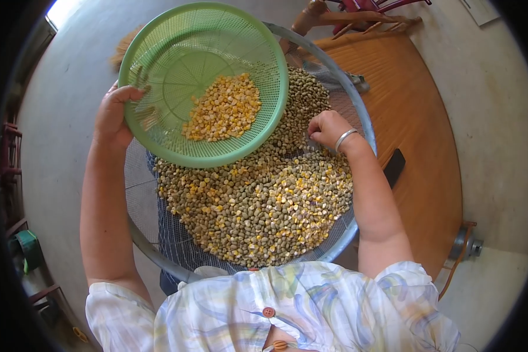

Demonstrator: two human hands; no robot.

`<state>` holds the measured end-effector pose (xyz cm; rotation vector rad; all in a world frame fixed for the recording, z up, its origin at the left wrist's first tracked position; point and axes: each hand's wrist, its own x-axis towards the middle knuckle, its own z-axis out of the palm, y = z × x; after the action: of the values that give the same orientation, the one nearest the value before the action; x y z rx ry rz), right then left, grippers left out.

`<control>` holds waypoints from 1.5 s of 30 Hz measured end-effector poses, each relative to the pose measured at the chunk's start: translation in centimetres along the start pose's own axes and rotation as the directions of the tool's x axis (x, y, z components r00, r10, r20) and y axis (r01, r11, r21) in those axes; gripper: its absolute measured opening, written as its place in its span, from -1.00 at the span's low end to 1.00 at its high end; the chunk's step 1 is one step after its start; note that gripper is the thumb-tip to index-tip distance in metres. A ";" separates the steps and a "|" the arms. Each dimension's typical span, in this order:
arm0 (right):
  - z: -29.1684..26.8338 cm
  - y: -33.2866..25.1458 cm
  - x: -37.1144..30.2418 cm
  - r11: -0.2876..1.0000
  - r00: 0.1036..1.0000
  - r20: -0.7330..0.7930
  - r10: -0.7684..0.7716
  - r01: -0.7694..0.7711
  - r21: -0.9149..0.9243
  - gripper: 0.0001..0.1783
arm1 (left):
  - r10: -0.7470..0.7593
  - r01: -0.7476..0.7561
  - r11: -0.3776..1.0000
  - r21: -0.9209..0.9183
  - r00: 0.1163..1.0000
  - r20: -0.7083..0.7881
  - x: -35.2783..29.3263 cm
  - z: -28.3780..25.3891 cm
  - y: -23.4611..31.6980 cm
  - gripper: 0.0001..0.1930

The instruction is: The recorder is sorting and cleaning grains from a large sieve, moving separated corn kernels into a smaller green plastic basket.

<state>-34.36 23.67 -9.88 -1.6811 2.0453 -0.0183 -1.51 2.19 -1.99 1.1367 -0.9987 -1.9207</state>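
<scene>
Far left, the left hand grips a round, light-green, perforated colander by its rim, yellow kernels inside. Right, the right hand curls its fingers over olive-brown beans; I cannot tell if it holds any.

Kernels lie in the basket, over beans in the sieve, left of the table.

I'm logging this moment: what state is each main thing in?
Light-green round plastic mesh basket: raised, partly filled.
Yellow kernels: heaped inside it.
Large round grey-rimmed mesh sieve: loaded with beans.
Greenish-brown beans: loose, mixed with yellow pieces.
Left grip: closed on the basket's edge.
Right grip: curled, at the beans; contents unclear.
Flat black rectangular object: lying on brown wooden table.
</scene>
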 end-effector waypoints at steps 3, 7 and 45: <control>-1.0 0.2 -0.2 0.987 0.998 0.068 0.009 -0.019 0.161 -0.85 | -0.008 0.008 1.000 0.021 1.000 0.003 0.3 -0.3 0.0 -0.53; -2.4 0.2 -0.4 0.741 0.981 0.129 0.144 -0.193 0.643 -0.85 | -0.011 0.011 1.000 0.006 1.000 -0.005 0.1 -0.3 0.0 -0.53; 1.5 -2.9 3.2 0.980 0.931 -0.364 0.015 0.058 0.188 -0.81 | 0.012 -0.012 0.999 0.039 1.000 0.015 -0.2 0.0 0.2 -0.51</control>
<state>-31.56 20.40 -11.44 -1.6705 2.1990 -0.5624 -1.43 2.30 -1.74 1.1371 -1.0535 -1.9106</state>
